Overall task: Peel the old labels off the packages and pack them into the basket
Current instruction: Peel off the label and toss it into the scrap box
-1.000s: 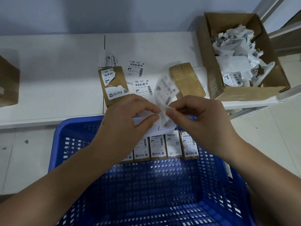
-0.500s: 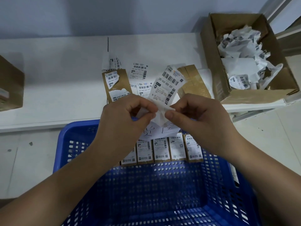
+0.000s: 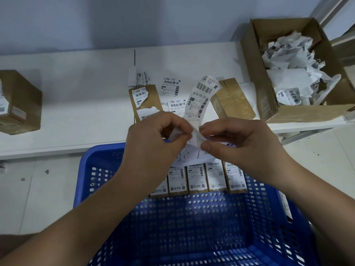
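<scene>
My left hand point(image 3: 153, 143) and my right hand point(image 3: 236, 146) pinch the lower end of a white barcode label point(image 3: 201, 98) above the far rim of the blue basket point(image 3: 192, 227). The label stands up and curls to the right. Its backing paper is between my left fingers. Several small brown packages point(image 3: 197, 179) with white labels stand in a row against the basket's far wall. On the white table, a brown package point(image 3: 146, 100) with a half-torn label lies beyond my left hand. A bare brown package point(image 3: 232, 98) lies beyond my right hand.
An open cardboard box point(image 3: 269, 89) full of crumpled peeled labels sits at the table's right end. Loose labels point(image 3: 171, 89) lie flat between the two packages. A closed brown box point(image 3: 19, 102) stands at the far left. A white paper with handwriting point(image 3: 194, 154) hangs on the basket's rim.
The label has turned from blurred motion to an upright position, curling right. My hands have stayed together over the basket rim, and the view has shifted slightly.
</scene>
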Demonstrator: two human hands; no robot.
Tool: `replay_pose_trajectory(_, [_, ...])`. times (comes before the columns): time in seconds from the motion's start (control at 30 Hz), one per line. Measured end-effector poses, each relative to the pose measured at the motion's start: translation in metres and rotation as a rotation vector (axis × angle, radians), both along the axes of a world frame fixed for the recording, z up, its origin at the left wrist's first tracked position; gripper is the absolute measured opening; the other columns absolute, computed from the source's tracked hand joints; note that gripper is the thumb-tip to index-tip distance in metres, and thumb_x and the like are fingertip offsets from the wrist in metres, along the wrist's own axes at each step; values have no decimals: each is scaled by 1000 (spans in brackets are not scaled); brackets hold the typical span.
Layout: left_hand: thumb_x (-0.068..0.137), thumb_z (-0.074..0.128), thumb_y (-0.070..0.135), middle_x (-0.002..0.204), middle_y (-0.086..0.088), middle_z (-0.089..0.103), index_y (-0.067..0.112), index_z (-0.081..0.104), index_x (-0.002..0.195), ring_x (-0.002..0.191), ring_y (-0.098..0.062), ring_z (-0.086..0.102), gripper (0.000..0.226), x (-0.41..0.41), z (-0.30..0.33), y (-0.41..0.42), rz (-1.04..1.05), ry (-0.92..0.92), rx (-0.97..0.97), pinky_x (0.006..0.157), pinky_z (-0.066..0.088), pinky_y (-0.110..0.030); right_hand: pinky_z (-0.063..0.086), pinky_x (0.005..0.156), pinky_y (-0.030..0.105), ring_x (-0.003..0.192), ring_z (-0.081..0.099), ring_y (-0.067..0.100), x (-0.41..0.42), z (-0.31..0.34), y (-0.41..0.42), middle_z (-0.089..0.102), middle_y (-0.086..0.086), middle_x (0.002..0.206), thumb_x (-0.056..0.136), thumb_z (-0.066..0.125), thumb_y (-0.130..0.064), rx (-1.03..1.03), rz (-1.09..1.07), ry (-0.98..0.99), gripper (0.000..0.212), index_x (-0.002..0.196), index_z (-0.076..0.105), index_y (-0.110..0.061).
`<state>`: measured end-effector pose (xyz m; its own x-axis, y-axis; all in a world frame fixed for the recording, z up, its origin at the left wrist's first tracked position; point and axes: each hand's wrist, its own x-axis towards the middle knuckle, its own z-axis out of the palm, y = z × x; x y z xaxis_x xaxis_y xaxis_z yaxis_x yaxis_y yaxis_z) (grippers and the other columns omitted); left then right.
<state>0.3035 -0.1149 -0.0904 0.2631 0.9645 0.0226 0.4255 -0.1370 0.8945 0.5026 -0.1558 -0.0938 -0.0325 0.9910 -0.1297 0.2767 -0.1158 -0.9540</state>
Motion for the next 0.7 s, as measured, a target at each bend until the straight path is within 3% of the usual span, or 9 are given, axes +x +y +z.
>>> replay_pose_trajectory(0.1, [82,82,16,89,26,69,42,64,77,83,-1,68,32,1,2,-2,2,10,28,72,55,-14,56,99,30,108,71,10,3,-2,2,75,-12,110,75,88,-17,47,49,11,26,96,77,-27])
replay_pose_trajectory(0.23, [80,83,16,92,23,72,41,64,81,86,-3,71,31,2,2,0,36,-64,-26,69,62,-27,54,100,32,119,66,12,1,-7,5,70,-10,123,71,90,-37,77,95,-34,46,111,76,-20])
replay_pose_trajectory(0.4, [77,86,18,92,20,71,43,64,85,85,-3,71,34,4,2,-1,9,-58,-41,72,61,-24,52,84,14,102,68,1,-7,-5,9,72,-19,105,80,71,-40,120,-53,-112,20,94,77,-28])
replay_pose_trajectory(0.53, [78,86,15,97,24,68,45,63,87,84,0,70,38,1,2,2,-31,-24,-60,70,61,-23,49,81,13,96,69,2,-1,-2,13,73,-20,101,85,74,-32,63,-65,-181,11,89,78,-22])
replay_pose_trajectory(0.7, [80,84,18,89,20,67,49,61,88,86,0,65,40,0,1,5,-82,65,-39,74,57,-21,54,70,17,80,71,3,7,1,15,75,-20,87,86,77,-29,7,-41,-195,3,84,76,-30])
